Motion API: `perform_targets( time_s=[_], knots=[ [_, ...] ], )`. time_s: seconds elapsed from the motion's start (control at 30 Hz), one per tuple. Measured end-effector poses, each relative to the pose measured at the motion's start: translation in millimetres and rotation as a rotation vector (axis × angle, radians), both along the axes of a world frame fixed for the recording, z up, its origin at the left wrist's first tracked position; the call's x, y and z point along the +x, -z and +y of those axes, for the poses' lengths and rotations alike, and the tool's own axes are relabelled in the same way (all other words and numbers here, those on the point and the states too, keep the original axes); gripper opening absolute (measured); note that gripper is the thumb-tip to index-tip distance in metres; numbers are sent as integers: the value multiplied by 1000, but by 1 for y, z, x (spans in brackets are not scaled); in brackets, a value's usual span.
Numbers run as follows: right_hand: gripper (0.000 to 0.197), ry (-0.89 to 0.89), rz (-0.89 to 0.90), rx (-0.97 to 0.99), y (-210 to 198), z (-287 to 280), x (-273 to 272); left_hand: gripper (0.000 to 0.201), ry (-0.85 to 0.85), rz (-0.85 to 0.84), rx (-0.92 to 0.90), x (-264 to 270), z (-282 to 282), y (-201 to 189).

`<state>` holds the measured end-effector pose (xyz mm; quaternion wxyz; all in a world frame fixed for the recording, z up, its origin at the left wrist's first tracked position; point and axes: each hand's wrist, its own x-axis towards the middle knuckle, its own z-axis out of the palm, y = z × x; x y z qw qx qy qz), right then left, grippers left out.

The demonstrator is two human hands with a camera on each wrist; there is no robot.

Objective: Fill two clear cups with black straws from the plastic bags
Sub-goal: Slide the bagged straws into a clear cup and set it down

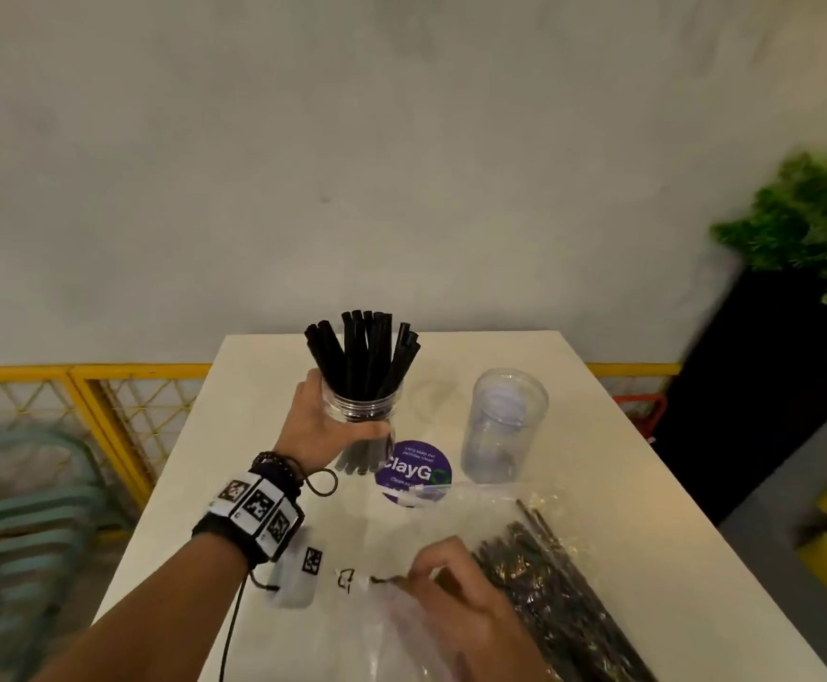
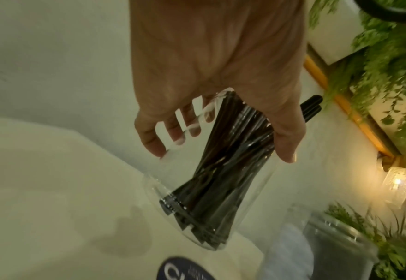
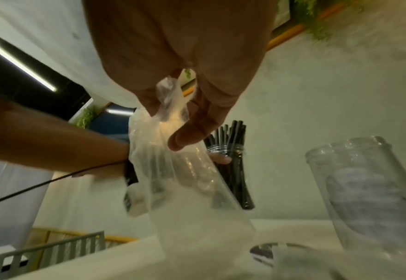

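Observation:
My left hand (image 1: 325, 425) grips a clear cup (image 1: 365, 415) full of black straws (image 1: 367, 351), holding it a little above the white table (image 1: 264, 386); in the left wrist view the fingers (image 2: 149, 136) curl round the cup (image 2: 221, 189). A second clear cup (image 1: 502, 425) stands to its right with no straws in it. My right hand (image 1: 456, 607) pinches an empty clear plastic bag (image 3: 173, 151) at the near edge. Beside it lies another bag of black straws (image 1: 549, 593).
A round purple sticker (image 1: 414, 472) marks the table between the cups. A small white tagged device (image 1: 298, 573) lies near my left wrist. A yellow railing (image 1: 82, 386) runs behind the table, and a dark planter with greenery (image 1: 795, 287) stands at the right.

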<state>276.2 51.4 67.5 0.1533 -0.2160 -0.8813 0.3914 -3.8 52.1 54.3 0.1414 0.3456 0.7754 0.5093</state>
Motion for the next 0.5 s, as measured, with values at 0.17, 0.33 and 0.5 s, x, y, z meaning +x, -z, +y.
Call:
perform_targets(
  time_s=[0.17, 0.33, 0.5],
  knots=[
    [22, 122, -44, 292, 4, -7, -5, 100, 9, -29, -77, 5, 47, 39],
    [29, -33, -217, 253, 18, -13, -15, 96, -15, -98, -208, 18, 65, 45],
    [45, -270, -497, 357, 39, -6, -32, 121, 74, -167, -462, 2, 35, 24]
  ],
)
